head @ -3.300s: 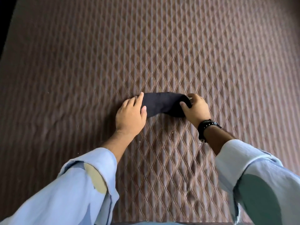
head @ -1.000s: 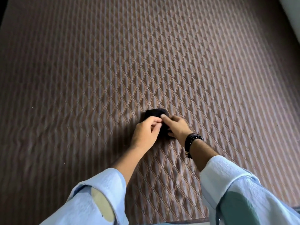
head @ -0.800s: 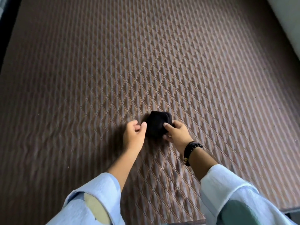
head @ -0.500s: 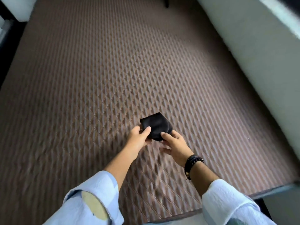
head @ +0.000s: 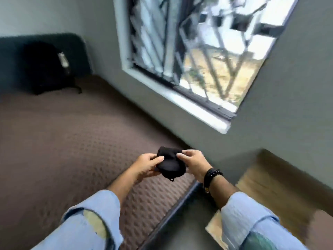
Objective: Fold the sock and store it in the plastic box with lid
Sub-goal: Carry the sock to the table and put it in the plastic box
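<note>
A black sock [head: 170,164], folded into a small bundle, hangs in the air above the right edge of the brown quilted bed [head: 63,150]. My left hand [head: 146,166] grips its left side with thumb on top. Its upper right side is pinched by my right hand [head: 193,164], which wears a black bead bracelet. Both hands are closed on the sock. No plastic box is in view.
A grey wall with a barred window [head: 189,56] runs along the bed's right side. A black bag [head: 48,69] leans against the dark headboard at the far left. A wooden surface [head: 270,192] lies lower right, beyond the bed's edge.
The sock went from a long strip to a folded bundle and was lifted off the bed in both hands. The view swung up and right, bringing in the window and wall.
</note>
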